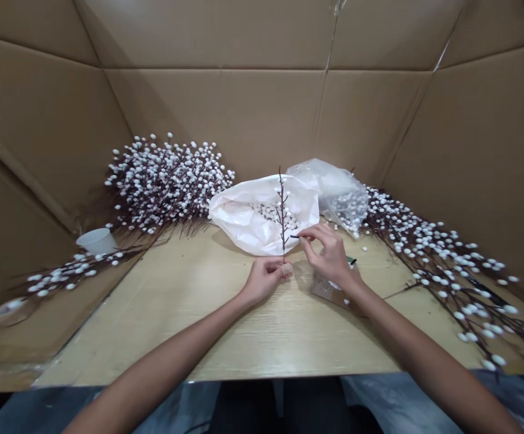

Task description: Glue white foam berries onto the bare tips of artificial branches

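My left hand (267, 276) is closed around the bottom of a thin dark twig (282, 211), which stands upright over the wooden table (226, 325). The twig carries a few white buds near its upper half. My right hand (329, 253) is pinched on a short side shoot of the twig, at about the twig's lower third. Behind the twig lies a white plastic bag (244, 217) with more budded twigs showing in its mouth.
A big heap of white-budded branches (167, 181) lies at the back left, another spread (442, 265) along the right. A clear bag of white buds (338, 193), a small box (329, 289) under my right wrist, a white cup (96, 241), a tape roll (9, 308). Cardboard walls all round.
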Motion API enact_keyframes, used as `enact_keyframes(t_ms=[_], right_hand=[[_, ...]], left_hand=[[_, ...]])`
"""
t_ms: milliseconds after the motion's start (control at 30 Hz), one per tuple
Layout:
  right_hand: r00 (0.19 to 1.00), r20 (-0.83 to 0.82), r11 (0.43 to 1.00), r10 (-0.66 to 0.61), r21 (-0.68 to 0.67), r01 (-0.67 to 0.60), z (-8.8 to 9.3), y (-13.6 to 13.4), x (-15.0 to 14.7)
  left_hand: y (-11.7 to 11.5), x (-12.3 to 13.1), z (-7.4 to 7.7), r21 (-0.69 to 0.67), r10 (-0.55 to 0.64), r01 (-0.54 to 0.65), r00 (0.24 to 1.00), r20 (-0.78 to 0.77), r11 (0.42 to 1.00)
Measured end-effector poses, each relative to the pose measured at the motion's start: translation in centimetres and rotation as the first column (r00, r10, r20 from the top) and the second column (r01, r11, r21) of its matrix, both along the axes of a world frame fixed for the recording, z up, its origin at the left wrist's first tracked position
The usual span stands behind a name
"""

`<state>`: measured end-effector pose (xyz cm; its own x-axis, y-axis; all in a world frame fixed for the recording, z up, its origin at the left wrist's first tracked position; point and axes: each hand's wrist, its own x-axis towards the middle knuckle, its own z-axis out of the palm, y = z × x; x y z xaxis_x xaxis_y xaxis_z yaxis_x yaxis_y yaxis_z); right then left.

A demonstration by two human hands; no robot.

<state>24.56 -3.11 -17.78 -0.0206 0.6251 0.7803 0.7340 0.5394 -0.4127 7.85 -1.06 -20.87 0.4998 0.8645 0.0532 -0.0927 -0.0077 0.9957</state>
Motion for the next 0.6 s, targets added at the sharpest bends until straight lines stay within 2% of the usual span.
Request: enact_keyframes(t_ms=[367, 600], right_hand=[[1.000, -0.009, 1.000, -0.002, 0.011, 0.002, -0.19, -0.09, 0.11], [0.999, -0.053, 0.994, -0.010, 0.105, 0.016, -0.11, -0.15, 0.25]], left_hand=[[0.12, -0.11, -0.08, 0.018, -0.009, 0.010, 1.000, -0.011, 1.000], [-0.03, -0.06, 0.07, 0.020, -0.011, 0.011, 1.000, -0.013, 1.000]])
